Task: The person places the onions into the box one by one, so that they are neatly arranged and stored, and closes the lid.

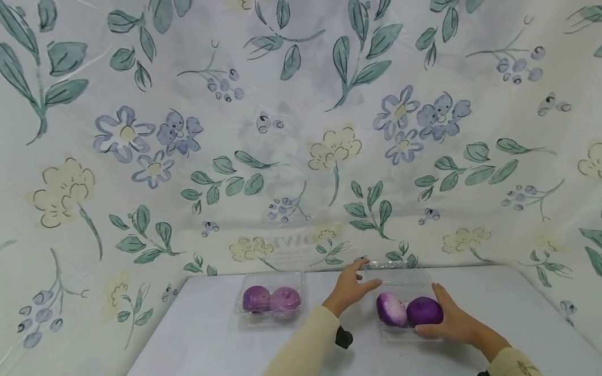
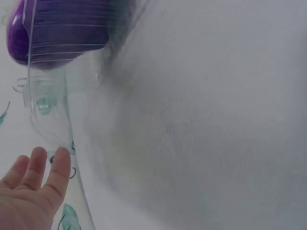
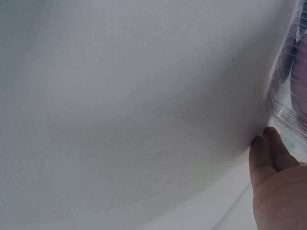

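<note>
A clear plastic clamshell box (image 1: 390, 335) stands on the table with its lid (image 1: 397, 276) raised at the back. Inside sit two round purple items: the left one (image 1: 391, 309) shows a pale side, while the right one (image 1: 424, 311) is dark purple. My left hand (image 1: 351, 287) is beside the lid's left edge, fingers spread and extended; I cannot tell whether they touch it. Around the box's right side, my right hand (image 1: 453, 319) rests with its thumb toward the front. Its straight fingers (image 3: 263, 160) meet the box's lower edge in the right wrist view.
To the left stands a second clear clamshell box (image 1: 269, 277), its lid down over two round purple items (image 1: 285, 299). Both boxes are near the back edge of the white table (image 1: 202, 341). A floral-print sheet (image 1: 289, 154) hangs behind and at the sides.
</note>
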The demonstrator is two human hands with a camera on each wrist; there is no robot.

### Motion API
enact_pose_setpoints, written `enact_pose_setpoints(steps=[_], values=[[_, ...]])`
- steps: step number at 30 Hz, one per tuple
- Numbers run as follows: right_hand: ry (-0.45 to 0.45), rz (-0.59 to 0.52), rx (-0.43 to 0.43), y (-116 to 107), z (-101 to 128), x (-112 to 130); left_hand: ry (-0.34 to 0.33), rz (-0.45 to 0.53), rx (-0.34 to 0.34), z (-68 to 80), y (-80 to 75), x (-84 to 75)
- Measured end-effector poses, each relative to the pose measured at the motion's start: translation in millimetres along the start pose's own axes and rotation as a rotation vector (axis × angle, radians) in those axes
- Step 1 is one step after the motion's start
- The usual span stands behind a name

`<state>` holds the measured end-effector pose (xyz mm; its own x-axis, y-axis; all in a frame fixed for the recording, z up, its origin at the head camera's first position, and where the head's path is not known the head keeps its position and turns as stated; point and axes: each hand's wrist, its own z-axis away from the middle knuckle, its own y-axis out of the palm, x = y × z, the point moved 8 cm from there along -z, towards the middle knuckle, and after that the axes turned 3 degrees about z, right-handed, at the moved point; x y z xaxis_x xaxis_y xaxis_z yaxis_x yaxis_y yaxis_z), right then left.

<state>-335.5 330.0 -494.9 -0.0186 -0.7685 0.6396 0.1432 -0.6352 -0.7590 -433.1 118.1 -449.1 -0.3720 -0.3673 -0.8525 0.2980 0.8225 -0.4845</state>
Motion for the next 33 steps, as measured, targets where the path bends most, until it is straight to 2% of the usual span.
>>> enact_pose_setpoints(steps=[7,14,19,24,33], values=[[-0.011,-0.019,0.004,0.1,1.4,1.8,-0.095,0.036,0.013,-3.5,7.5,15.3],[-0.023,-0.033,-0.005,-1.5,1.1,0.7,-0.17,0.048,0.003,-2.8,12.3,21.6],[-0.031,-0.045,-0.003,-0.7,0.5,-0.3,-0.218,0.117,0.003,-3.6,15.1,28.6],[-0.029,-0.044,-0.006,0.0,-1.0,-0.1,-0.254,0.203,0.012,-2.4,17.7,32.6],[-0.014,-0.031,-0.011,-0.8,-0.8,-2.0,-0.269,0.263,0.07,-4.6,25.5,34.2]])
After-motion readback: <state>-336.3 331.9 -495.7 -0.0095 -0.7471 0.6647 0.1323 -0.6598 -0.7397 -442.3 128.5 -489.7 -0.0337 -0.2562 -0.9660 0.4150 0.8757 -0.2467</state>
